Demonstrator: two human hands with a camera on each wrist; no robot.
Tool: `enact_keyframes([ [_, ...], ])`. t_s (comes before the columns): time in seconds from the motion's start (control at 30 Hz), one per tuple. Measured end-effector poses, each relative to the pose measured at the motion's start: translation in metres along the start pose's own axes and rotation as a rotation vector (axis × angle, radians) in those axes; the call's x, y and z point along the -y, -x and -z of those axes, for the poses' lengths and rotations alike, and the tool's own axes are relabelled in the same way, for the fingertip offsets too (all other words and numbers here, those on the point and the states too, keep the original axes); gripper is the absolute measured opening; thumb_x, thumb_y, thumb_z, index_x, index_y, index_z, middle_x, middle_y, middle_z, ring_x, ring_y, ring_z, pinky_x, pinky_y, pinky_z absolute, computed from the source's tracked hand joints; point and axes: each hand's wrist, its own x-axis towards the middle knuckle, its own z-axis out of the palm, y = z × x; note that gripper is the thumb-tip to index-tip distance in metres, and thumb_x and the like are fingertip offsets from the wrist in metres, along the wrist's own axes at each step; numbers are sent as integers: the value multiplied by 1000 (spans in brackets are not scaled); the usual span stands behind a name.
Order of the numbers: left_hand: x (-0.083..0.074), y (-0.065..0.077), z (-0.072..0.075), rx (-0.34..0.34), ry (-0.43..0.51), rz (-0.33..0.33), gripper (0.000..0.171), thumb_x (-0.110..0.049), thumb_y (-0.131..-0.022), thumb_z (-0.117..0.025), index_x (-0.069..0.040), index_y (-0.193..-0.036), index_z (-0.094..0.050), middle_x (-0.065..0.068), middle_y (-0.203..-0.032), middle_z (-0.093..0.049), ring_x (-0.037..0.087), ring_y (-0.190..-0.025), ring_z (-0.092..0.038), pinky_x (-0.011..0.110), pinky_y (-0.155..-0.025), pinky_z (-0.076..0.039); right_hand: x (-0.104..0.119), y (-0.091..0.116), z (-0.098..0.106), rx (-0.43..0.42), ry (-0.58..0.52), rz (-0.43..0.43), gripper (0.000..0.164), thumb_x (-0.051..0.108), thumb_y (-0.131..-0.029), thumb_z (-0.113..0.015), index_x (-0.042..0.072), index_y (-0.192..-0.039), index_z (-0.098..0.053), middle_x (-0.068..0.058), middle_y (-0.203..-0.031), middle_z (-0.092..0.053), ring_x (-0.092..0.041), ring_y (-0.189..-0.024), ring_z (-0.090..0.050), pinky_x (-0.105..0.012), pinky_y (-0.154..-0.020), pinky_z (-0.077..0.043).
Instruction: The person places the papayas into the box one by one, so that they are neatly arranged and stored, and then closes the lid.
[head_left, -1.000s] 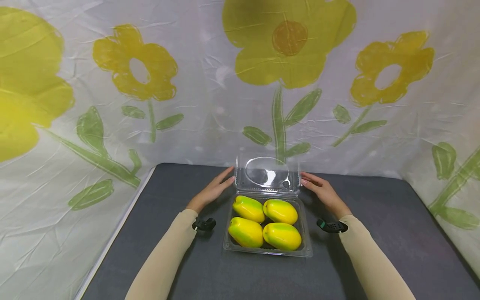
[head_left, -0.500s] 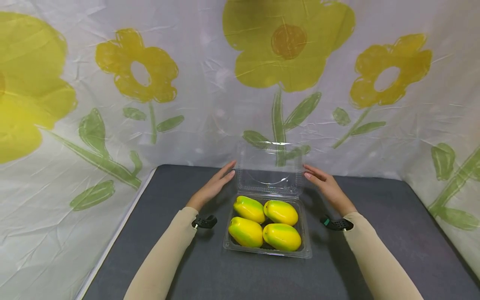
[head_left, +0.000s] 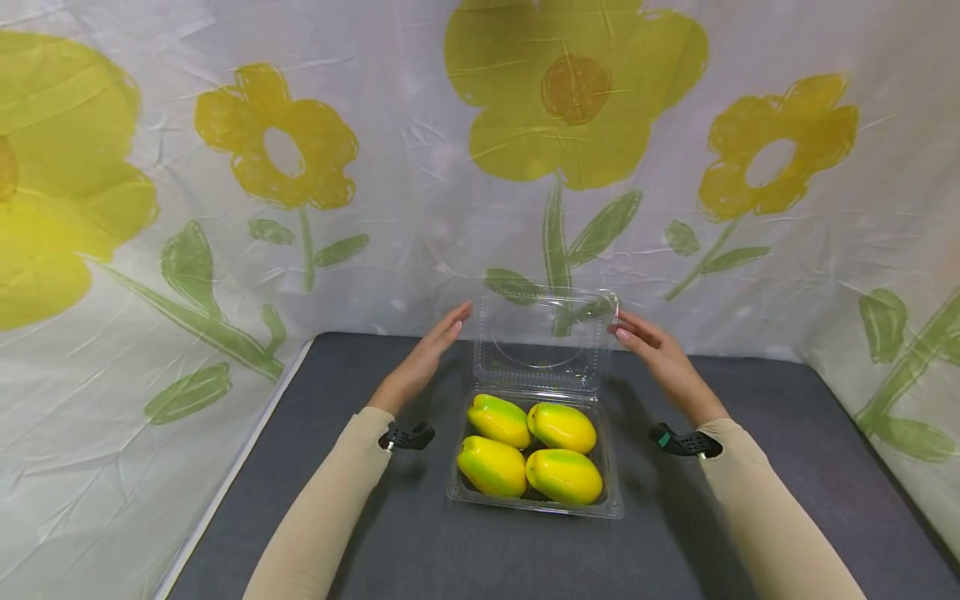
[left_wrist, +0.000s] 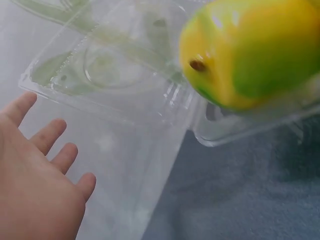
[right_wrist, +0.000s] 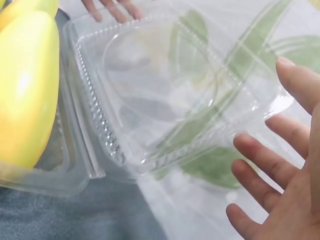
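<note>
A clear plastic clamshell box (head_left: pixel 538 510) stands on the table, with several yellow-green, mango-like fruits (head_left: pixel 564 476) in its base. Its hinged transparent lid (head_left: pixel 536 367) is raised and leans back toward the backdrop. My left hand (head_left: pixel 422 358) is at the lid's left edge, fingers extended; in the left wrist view its fingertips come close to the lid corner, and contact is unclear. At the lid's upper right corner, my right hand (head_left: pixel 660 354) has thumb and fingers spread around the corner (right_wrist: pixel 280 104) without a plain pinch.
A dark grey table (head_left: pixel 480 554) bears the box. Behind it hangs a white sheet (head_left: pixel 420 217) printed with yellow flowers, close to the raised lid. A black band (head_left: pixel 411 436) is on the left wrist and another band (head_left: pixel 686 442) on the right.
The lid has swung up from a lower backward lean to a more upright one. Both hands have risen with it, the right hand also shifting slightly to the right. Box and fruits stay put.
</note>
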Motion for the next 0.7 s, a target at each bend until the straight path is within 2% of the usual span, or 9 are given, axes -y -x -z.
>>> enact_keyframes([
  [0.1, -7, 0, 0, 14, 40, -33, 54, -33, -108, -27, -22, -160, -18, 8, -168, -15, 30, -156, -8, 63, -123, -2, 8, 3, 2, -3, 10, 14, 63, 43, -103, -50, 20, -157, -30, -18, -153, -45, -34, -148, -32, -62, -122, -18],
  [0.33, -17, 5, 4, 54, 88, -100, 53, -31, -109, -22, -20, -160, -17, 10, -168, -11, 30, -157, -6, 63, -123, -1, 22, 12, 6, -6, 26, 43, 59, 43, -103, -49, 23, -156, -32, -17, -151, -46, -30, -144, -37, -63, -120, -20],
  [0.53, -28, 18, 7, 59, 117, -150, 51, -22, -109, -22, -13, -158, -23, 10, -167, -16, 31, -156, -8, 63, -123, -4, 29, 21, 8, -18, 54, 82, 56, 39, -104, -48, 21, -155, -34, -16, -149, -50, -2, -130, -47, -60, -118, -27],
  [0.6, -30, 22, 8, 63, 118, -155, 50, -21, -109, -23, -12, -158, -24, 9, -167, -18, 30, -156, -8, 61, -124, -4, 31, 26, 8, -22, 72, 101, 55, 38, -105, -48, 20, -155, -35, -15, -148, -51, 4, -125, -48, -53, -117, -33],
  [0.7, -33, 30, 9, 68, 102, -153, 50, -26, -109, -27, -12, -157, -27, 8, -167, -19, 29, -156, -9, 60, -125, -5, 35, 34, 9, -25, 101, 134, 53, 35, -106, -46, 16, -154, -37, -14, -146, -52, 5, -124, -49, -30, -112, -41],
])
